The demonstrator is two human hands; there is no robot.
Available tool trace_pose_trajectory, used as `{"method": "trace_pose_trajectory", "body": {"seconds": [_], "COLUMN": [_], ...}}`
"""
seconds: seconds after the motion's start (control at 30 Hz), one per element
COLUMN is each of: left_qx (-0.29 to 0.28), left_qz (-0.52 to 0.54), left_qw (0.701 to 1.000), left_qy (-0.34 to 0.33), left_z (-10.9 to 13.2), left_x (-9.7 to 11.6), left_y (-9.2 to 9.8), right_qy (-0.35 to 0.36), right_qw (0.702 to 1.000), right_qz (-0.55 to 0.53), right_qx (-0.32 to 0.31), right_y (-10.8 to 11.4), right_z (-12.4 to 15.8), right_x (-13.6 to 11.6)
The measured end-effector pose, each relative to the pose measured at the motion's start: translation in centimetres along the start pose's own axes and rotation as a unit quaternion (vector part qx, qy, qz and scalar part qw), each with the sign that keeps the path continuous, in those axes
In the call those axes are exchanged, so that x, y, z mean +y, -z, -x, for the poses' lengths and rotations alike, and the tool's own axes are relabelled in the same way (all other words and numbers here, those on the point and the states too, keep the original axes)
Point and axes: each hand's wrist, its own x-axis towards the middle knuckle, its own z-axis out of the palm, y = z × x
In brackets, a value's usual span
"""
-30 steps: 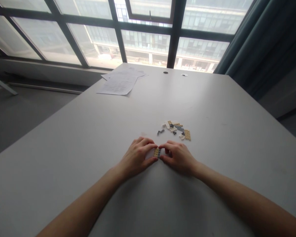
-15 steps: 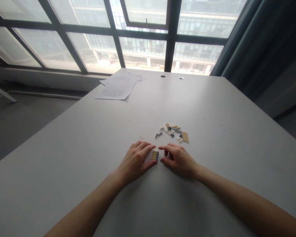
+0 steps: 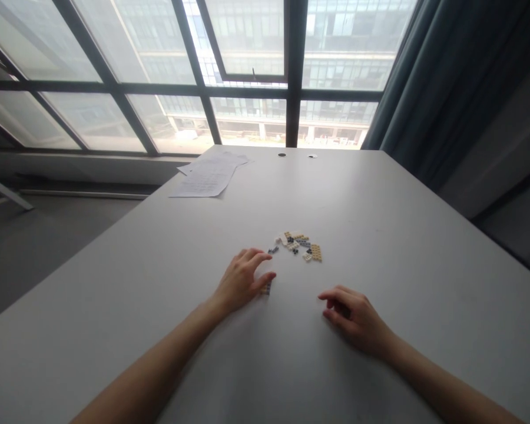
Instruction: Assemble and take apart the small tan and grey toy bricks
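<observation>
A toy brick [image 3: 265, 289] is partly hidden on the desk [image 3: 181, 247] by the spread left hand [image 3: 242, 280]; nothing seems held by the half-curled, parted right hand [image 3: 355, 315]. Brick handling appears in hand; a pinch is called for.

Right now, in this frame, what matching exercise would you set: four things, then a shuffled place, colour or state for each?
1. Left hand
2. Right hand
3. Papers
4. Curtain

A. Blue-gray, hanging in folds
B. Loosely curled, apart from the brick pile
C. Partly covering the tan-and-gray piece
D. On the table, far left

Pairs: 1-C, 2-B, 3-D, 4-A
</observation>
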Motion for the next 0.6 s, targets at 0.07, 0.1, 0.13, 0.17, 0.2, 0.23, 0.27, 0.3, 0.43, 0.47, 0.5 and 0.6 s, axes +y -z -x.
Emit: {"method": "trace_pose_trajectory", "body": {"seconds": [0.07, 0.1, 0.13, 0.17, 0.2, 0.23, 0.27, 0.3, 0.43, 0.47, 0.5, 0.6], "left_qx": [-0.004, -0.003, -0.005, -0.007, -0.011, -0.015, -0.018, -0.019, -0.022, -0.024, -0.026, -0.027], "left_qz": [-0.057, -0.071, -0.08, -0.086, -0.09, -0.095, -0.099, -0.104, -0.118, -0.122, -0.125, -0.139], "left_qw": [0.998, 0.997, 0.996, 0.996, 0.995, 0.994, 0.994, 0.993, 0.991, 0.991, 0.99, 0.988], "left_qy": [-0.015, -0.019, -0.025, -0.032, -0.039, -0.047, -0.052, -0.056, -0.057, -0.059, -0.06, -0.054], "left_z": [-2.3, -3.5, -4.6, -5.6, -6.4, -7.1, -7.5, -7.8, -7.4, -7.2, -7.0, -6.6], "left_x": [0.4, 0.5, 0.7, 0.8, 1.0, 1.1, 1.1, 1.2, 1.5, 1.5, 1.6, 1.8], "left_y": [-0.4, -0.8, -1.2, -1.7, -2.2, -2.6, -3.0, -3.2, -3.3, -3.1, -2.9, -2.5], "right_qy": [0.002, 0.006, 0.01, 0.016, 0.021, 0.025, 0.029, 0.033, 0.044, 0.046, 0.049, 0.055], "right_qw": [1.0, 1.0, 1.0, 1.0, 1.0, 0.999, 0.999, 0.999, 0.999, 0.998, 0.998, 0.998], "right_qz": [-0.001, -0.002, -0.002, -0.003, -0.003, -0.001, 0.001, 0.005, 0.022, 0.026, 0.028, 0.031], "right_qx": [0.011, 0.015, 0.018, 0.02, 0.02, 0.021, 0.021, 0.02, 0.017, 0.016, 0.015, 0.013], "right_y": [-0.2, -0.3, -0.3, -0.4, -0.4, -0.4, -0.4, -0.4, -0.4, -0.4, -0.4, -0.3], "right_z": [0.0, 0.0, 0.0, -0.1, -0.1, 0.0, 0.0, 0.0, -0.1, -0.1, -0.1, -0.1], "right_x": [-0.1, -0.2, -0.2, -0.3, -0.3, -0.3, -0.2, -0.2, -0.2, -0.2, -0.2, -0.4]}}
